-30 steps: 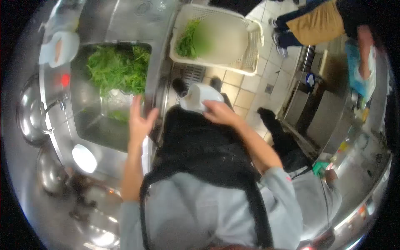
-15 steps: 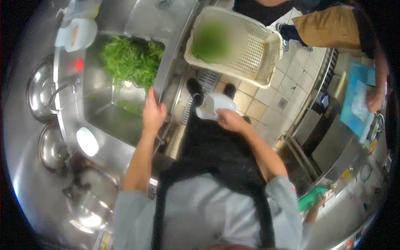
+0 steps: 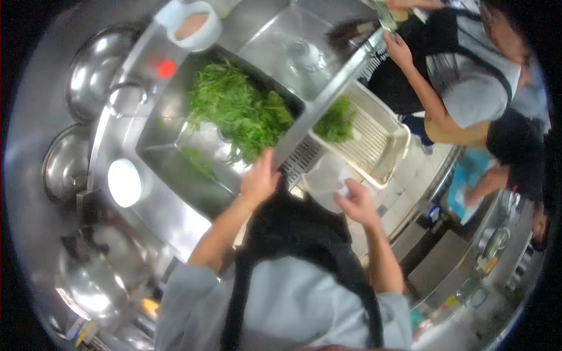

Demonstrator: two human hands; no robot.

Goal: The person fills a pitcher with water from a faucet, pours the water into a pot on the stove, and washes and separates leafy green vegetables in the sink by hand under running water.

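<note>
My left hand [image 3: 260, 181] is at the front rim of the metal sink [image 3: 175, 126], fingers stretched out and holding nothing. Just beyond its fingertips, a heap of leafy greens [image 3: 237, 111] lies in the basin, with a few loose leaves nearer me. In front of my black apron, my right hand [image 3: 359, 203] grips the edge of a whitish, translucent plastic scoop or bowl [image 3: 324, 175]; blur hides its exact shape. Past it on the floor stands a cream perforated basket [image 3: 380, 137] with more greens [image 3: 338, 121] at its near-left end.
A second basin [image 3: 293, 35] adjoins the sink. Another person [image 3: 462, 88] stands at upper right, hands near its rim. A white tub [image 3: 199, 29] sits on the back ledge, a round white object [image 3: 124, 183] at left. Farther right, another hand [image 3: 492, 181] works over a blue board [image 3: 468, 175].
My view has turned, so the sink and basket appear farther right. A person now shows beside the second basin. My right hand still holds the whitish scoop or bowl.
</note>
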